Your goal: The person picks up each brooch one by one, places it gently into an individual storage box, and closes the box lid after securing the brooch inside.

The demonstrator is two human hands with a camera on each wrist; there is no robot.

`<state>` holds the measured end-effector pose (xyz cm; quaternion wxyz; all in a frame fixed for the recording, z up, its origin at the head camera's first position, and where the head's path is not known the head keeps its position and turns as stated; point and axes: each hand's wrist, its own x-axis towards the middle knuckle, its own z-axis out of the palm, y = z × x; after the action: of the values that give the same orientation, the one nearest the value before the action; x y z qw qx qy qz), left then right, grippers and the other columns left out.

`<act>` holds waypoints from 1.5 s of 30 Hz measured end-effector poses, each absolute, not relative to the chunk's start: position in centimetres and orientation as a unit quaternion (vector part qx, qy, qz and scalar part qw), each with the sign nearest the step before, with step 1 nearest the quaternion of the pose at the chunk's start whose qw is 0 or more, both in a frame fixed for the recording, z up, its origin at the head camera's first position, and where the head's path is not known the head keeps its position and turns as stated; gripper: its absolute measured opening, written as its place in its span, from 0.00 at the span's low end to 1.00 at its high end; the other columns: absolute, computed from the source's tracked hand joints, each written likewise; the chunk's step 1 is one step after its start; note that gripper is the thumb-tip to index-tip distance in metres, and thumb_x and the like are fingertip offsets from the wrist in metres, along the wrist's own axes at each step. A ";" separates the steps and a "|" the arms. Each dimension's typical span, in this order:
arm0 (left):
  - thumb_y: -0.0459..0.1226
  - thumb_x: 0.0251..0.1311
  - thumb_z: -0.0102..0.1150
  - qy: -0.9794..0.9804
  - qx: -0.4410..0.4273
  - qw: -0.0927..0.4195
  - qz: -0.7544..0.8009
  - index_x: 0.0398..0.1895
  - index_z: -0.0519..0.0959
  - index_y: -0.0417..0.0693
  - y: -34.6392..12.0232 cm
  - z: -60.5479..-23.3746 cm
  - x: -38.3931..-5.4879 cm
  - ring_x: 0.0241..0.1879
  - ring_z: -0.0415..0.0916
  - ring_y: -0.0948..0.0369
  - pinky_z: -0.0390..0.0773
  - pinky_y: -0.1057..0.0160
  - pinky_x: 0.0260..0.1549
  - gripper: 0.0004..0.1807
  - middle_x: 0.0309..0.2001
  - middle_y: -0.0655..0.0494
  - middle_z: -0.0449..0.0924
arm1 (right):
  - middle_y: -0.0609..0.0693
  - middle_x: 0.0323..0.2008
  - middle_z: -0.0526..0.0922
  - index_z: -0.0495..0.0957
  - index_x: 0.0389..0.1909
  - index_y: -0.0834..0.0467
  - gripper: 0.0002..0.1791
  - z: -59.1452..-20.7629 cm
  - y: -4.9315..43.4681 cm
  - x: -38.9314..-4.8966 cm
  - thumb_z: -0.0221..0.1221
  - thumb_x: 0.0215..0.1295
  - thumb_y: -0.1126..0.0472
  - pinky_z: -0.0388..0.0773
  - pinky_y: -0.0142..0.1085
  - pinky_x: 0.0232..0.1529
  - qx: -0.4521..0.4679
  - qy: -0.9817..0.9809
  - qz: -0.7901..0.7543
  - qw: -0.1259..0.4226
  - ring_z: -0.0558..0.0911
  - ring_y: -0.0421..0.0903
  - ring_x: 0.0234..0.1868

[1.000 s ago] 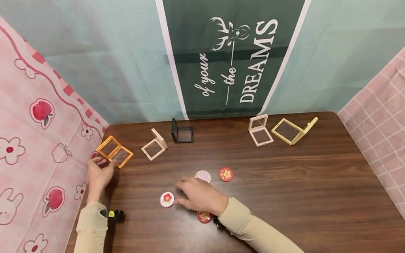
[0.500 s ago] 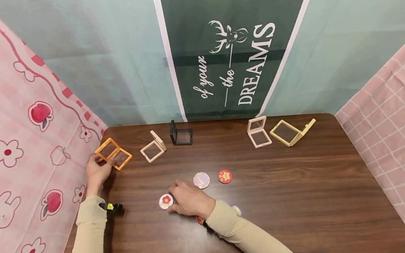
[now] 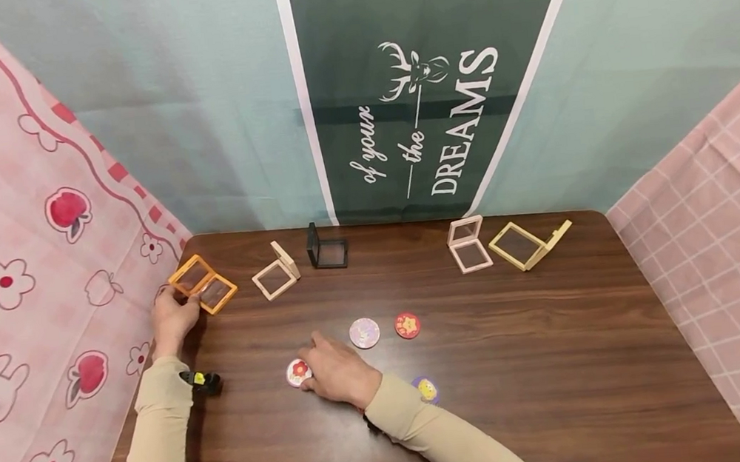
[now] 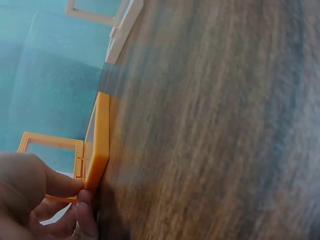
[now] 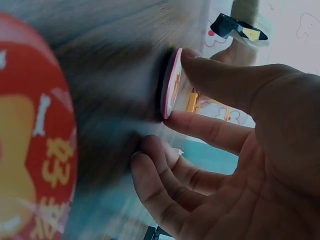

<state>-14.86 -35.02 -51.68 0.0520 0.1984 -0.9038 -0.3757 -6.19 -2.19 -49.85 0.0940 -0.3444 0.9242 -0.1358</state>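
Note:
In the head view my left hand (image 3: 174, 323) pinches the near corner of an orange hinged display frame (image 3: 218, 293), spread out at the table's left edge. The left wrist view puts thumb and fingertip near the orange frame's hinge (image 4: 80, 170). My right hand (image 3: 340, 371) has thumb and index finger on opposite edges of a round white badge with a red flower (image 3: 297, 372). Up close in the right wrist view, the flower badge (image 5: 173, 85) lies on or barely above the wood; its other fingers touch or hover over the table.
A lilac badge (image 3: 364, 333), a red star badge (image 3: 408, 325) and a purple-edged badge (image 3: 427, 389) lie nearby. Another red badge (image 5: 35, 115) is close under the right wrist. Unfolded beige (image 3: 275, 277), black (image 3: 330, 252), pink (image 3: 468, 251) and yellow (image 3: 524, 247) frames line the back.
My right hand has moved left onto the flower badge and now pinches it. The purple-edged badge has come into view behind the forearm. My left hand stays at the orange frame.

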 end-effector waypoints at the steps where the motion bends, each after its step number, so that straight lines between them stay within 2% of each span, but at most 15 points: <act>1: 0.37 0.74 0.56 -0.906 0.197 0.054 -0.370 0.59 0.76 0.29 -35.0 -51.7 -14.9 0.55 0.74 0.36 0.72 0.43 0.57 0.19 0.56 0.28 0.78 | 0.47 0.40 0.77 0.87 0.52 0.50 0.21 -49.9 -2.2 -6.2 0.77 0.61 0.47 0.78 0.32 0.40 -0.344 0.925 -0.132 0.089 0.79 0.40 0.36; 8: 0.37 0.75 0.56 -0.910 0.198 0.060 -0.358 0.56 0.78 0.31 -34.7 -51.6 -14.9 0.53 0.75 0.37 0.72 0.45 0.52 0.17 0.54 0.30 0.80 | 0.49 0.40 0.78 0.86 0.47 0.50 0.18 -50.0 -2.2 -6.2 0.77 0.61 0.48 0.80 0.33 0.37 -0.344 0.929 -0.119 0.065 0.82 0.42 0.36; 13: 0.36 0.73 0.59 -0.917 0.192 0.061 -0.345 0.54 0.81 0.33 -34.9 -51.6 -14.7 0.50 0.78 0.38 0.72 0.48 0.49 0.15 0.49 0.29 0.84 | 0.50 0.41 0.78 0.85 0.46 0.51 0.18 -50.2 -2.3 -6.1 0.77 0.61 0.48 0.81 0.35 0.35 -0.337 0.931 -0.122 0.071 0.84 0.44 0.36; 20: 0.38 0.74 0.57 -0.922 0.184 0.047 -0.336 0.54 0.82 0.35 -34.8 -51.5 -14.4 0.53 0.78 0.35 0.73 0.43 0.52 0.15 0.50 0.31 0.86 | 0.50 0.39 0.79 0.83 0.44 0.52 0.19 -50.2 -2.2 -6.4 0.79 0.58 0.51 0.80 0.35 0.32 -0.314 0.932 -0.157 0.092 0.83 0.45 0.36; 25: 0.39 0.75 0.57 -0.925 0.179 0.035 -0.335 0.55 0.81 0.35 -34.7 -51.4 -14.0 0.51 0.78 0.37 0.72 0.49 0.46 0.16 0.51 0.31 0.85 | 0.49 0.34 0.78 0.81 0.37 0.54 0.15 -50.2 -2.0 -6.9 0.78 0.59 0.55 0.78 0.35 0.32 -0.299 0.928 -0.194 0.110 0.82 0.44 0.34; 30: 0.40 0.75 0.56 -0.927 0.178 0.021 -0.331 0.56 0.81 0.36 -34.8 -51.1 -13.3 0.50 0.78 0.38 0.72 0.52 0.43 0.17 0.51 0.31 0.85 | 0.44 0.26 0.75 0.77 0.29 0.53 0.14 -50.1 -2.0 -7.3 0.76 0.59 0.60 0.70 0.31 0.27 -0.272 0.920 -0.248 0.133 0.74 0.39 0.28; 34: 0.41 0.76 0.57 -0.931 0.170 0.015 -0.323 0.56 0.82 0.37 -34.7 -50.9 -12.5 0.52 0.78 0.37 0.71 0.51 0.45 0.17 0.52 0.32 0.85 | 0.40 0.22 0.73 0.78 0.29 0.53 0.10 -50.2 -2.1 -7.5 0.72 0.60 0.65 0.67 0.28 0.26 -0.250 0.915 -0.278 0.155 0.71 0.37 0.25; 39: 0.41 0.75 0.58 -0.930 0.166 0.014 -0.327 0.54 0.81 0.39 -34.4 -50.7 -12.1 0.50 0.76 0.39 0.70 0.51 0.44 0.15 0.52 0.34 0.85 | 0.39 0.21 0.73 0.80 0.32 0.55 0.07 -50.1 -1.9 -8.1 0.65 0.62 0.69 0.67 0.26 0.27 -0.232 0.900 -0.318 0.186 0.71 0.34 0.24; 45: 0.41 0.76 0.59 -0.931 0.163 0.013 -0.327 0.53 0.83 0.39 -34.0 -50.8 -11.6 0.49 0.76 0.41 0.70 0.53 0.44 0.15 0.53 0.33 0.86 | 0.39 0.20 0.74 0.79 0.32 0.57 0.06 -50.2 -1.1 -8.8 0.63 0.65 0.71 0.67 0.25 0.26 -0.228 0.871 -0.377 0.218 0.70 0.33 0.22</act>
<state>-11.59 -34.04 -50.79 0.0126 0.1626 -0.9307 -0.3274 -8.80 -1.13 -50.18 0.2179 -0.2284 0.8707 -0.3772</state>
